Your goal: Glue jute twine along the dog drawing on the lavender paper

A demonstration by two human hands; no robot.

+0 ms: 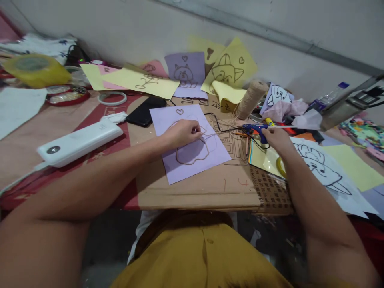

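head view: purple sheet [192, 148] flat on cardboard [198, 194], brown outline [186, 164] on it. left hand [186, 133] nearest it, fingertips pinching what looks like twine [210, 137]. right hand [276, 139] wraps the glue gun [254, 128], right of the sheet, long axis sideways, nozzle leftward. spool [252, 99] beyond.

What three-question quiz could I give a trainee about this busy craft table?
1. True or false: the right hand holds the blue pistol-shaped glue gun.
2. Which lies beneath the left hand: (a) yellow round tape roll, (b) pale purple paper sheet, (c) black rectangular phone?
3. Fill in: in the picture, the white oblong power bank lies to the ___ of that sheet.

Key: 1 true; 2 b; 3 left.
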